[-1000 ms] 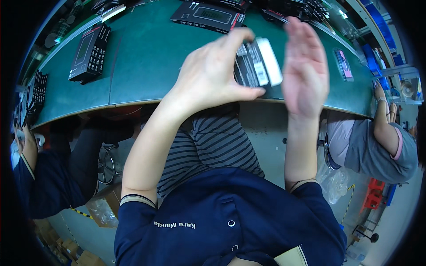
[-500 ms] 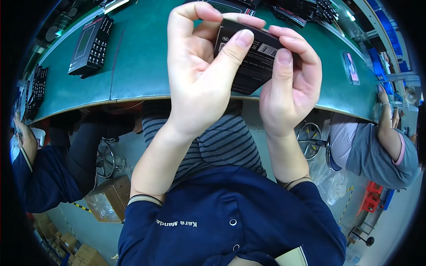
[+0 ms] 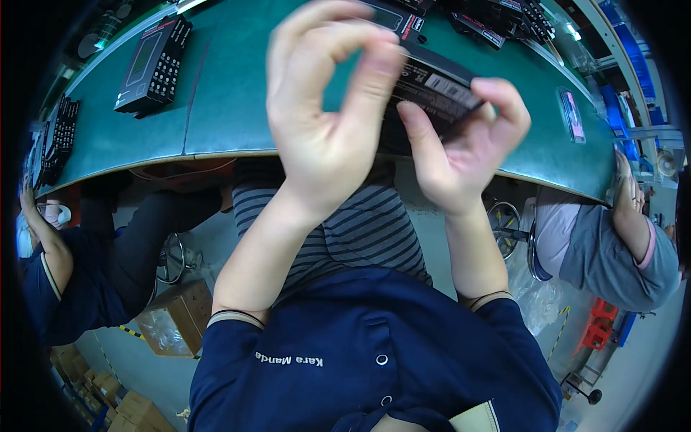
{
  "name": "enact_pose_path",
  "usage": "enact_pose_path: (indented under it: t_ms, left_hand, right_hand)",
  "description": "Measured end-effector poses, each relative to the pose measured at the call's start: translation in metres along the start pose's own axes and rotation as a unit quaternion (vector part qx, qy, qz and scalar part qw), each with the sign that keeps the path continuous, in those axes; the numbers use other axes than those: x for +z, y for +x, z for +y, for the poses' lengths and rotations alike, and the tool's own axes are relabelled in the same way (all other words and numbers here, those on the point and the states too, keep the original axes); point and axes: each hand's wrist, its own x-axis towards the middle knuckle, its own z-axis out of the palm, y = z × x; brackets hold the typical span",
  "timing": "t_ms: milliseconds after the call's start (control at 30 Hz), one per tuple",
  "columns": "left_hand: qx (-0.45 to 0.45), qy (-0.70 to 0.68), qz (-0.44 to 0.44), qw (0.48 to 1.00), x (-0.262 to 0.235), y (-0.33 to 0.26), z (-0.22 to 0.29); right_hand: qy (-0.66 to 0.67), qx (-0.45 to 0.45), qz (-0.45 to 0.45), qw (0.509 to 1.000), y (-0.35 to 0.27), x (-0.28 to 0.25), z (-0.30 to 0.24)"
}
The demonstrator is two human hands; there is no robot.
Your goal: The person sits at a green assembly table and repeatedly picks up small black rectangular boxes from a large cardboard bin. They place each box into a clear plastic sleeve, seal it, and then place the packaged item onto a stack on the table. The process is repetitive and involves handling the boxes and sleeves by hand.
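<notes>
A small black cardboard box (image 3: 445,90) with white print and a barcode is raised above the table, tilted. My right hand (image 3: 468,144) grips its right end, with the fingers at the far corner and the thumb in front of the near face. My left hand (image 3: 324,101) is at the box's left end, blurred by motion. Its thumb and fingertips come together in a pinch right beside the box's upper left corner; whether anything is between them is hidden. Part of the box's lower left lies behind the left hand.
Black packaged boxes (image 3: 152,68) stand on the green table (image 3: 230,93) at the left, with a dark stack (image 3: 57,140) at the far left edge. More black boxes (image 3: 497,18) are piled at the back. A phone-like object (image 3: 572,115) lies at the right. People sit on both sides.
My left hand has shifted from gripping the box's left side to a pinch at its upper left corner. The box has tilted, and my right hand's fingers have spread along its right end.
</notes>
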Motion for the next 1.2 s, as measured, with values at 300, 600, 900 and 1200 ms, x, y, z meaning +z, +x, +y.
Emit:
enact_pose_path:
  t_ms: [300, 600, 900, 1200]
  left_hand:
    - [-0.272, 0.2, -0.073, 0.939, -0.096, 0.027, -0.027]
    - [-0.03, 0.394, -0.285, 0.873, -0.008, -0.007, -0.01]
    - [0.046, 0.287, -0.563, 0.774, -0.003, -0.026, 0.033]
    - [-0.044, 0.192, -0.436, 0.878, -0.031, 0.04, 0.022]
  right_hand:
    - [-0.327, -0.107, -0.345, 0.873, 0.038, -0.006, 0.045]
    - [-0.236, -0.047, -0.269, 0.933, 0.029, -0.055, 0.022]
    - [-0.845, 0.138, -0.03, 0.515, 0.061, -0.318, 0.095]
    - [-0.621, 0.047, -0.156, 0.767, 0.017, -0.169, 0.016]
